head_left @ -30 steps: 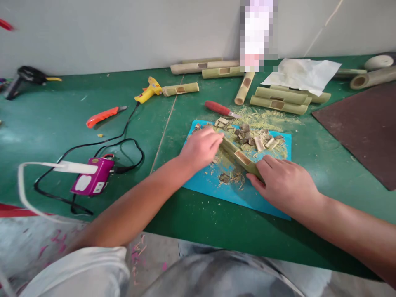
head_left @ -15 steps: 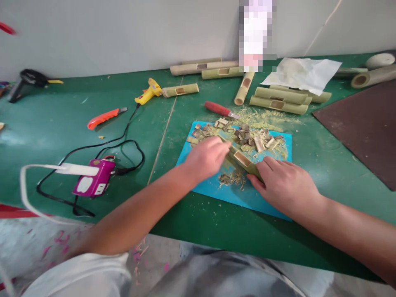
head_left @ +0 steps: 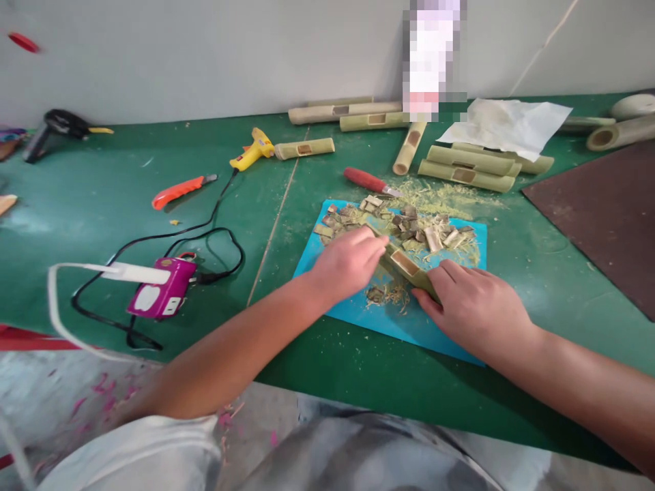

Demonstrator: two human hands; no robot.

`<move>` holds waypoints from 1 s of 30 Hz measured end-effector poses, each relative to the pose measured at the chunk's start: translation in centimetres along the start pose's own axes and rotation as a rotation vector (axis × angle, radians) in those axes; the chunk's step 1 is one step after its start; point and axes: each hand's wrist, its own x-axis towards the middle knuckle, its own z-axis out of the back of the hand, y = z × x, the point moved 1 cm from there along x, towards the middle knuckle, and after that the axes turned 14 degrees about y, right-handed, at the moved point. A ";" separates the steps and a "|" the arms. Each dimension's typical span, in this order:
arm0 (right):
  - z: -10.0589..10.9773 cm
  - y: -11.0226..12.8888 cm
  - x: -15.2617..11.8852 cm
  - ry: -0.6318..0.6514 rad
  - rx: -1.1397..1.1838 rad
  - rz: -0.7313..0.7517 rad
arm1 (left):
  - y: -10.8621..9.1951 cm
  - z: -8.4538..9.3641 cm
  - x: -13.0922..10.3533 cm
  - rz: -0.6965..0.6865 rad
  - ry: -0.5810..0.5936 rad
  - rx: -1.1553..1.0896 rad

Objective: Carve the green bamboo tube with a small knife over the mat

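A green bamboo tube (head_left: 420, 277) with a rectangular opening cut in its side lies slantwise between my hands, above a blue mat (head_left: 353, 315). My left hand (head_left: 351, 260) is closed around its far left end. Around its near right end wraps my right hand (head_left: 473, 296), thumb underneath. The opening faces up between the two grips. Bamboo chips (head_left: 409, 225) and shavings are heaped on the mat behind the tube, and a smaller pile of shavings (head_left: 386, 295) sits in front of it. Beyond the mat rests a red-handled knife (head_left: 366, 180).
Several notched bamboo tubes (head_left: 465, 176) lie at the back, some under white paper (head_left: 506, 126). Leftward are a yellow glue gun (head_left: 253, 150), an orange utility knife (head_left: 179, 192), a purple power adapter (head_left: 164, 290) with cords, and a black tool (head_left: 61, 129). A brown board (head_left: 598, 218) is at right.
The whole scene has shifted slightly rightward in view as the head camera turned a little. Both hands keep their grip on the bamboo tube, which stays in nearly the same pose.
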 end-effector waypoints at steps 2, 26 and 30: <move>0.0 0.0 0.0 -0.007 -0.015 0.000 | 0.1 0.0 0.0 -0.028 0.005 -0.022; -0.2 -0.6 0.2 -0.029 -0.043 -0.025 | 0.3 -0.5 0.8 -0.009 -0.002 0.036; -0.2 -0.5 0.2 -0.001 -0.036 -0.025 | 0.5 -0.5 1.0 -0.039 0.033 0.002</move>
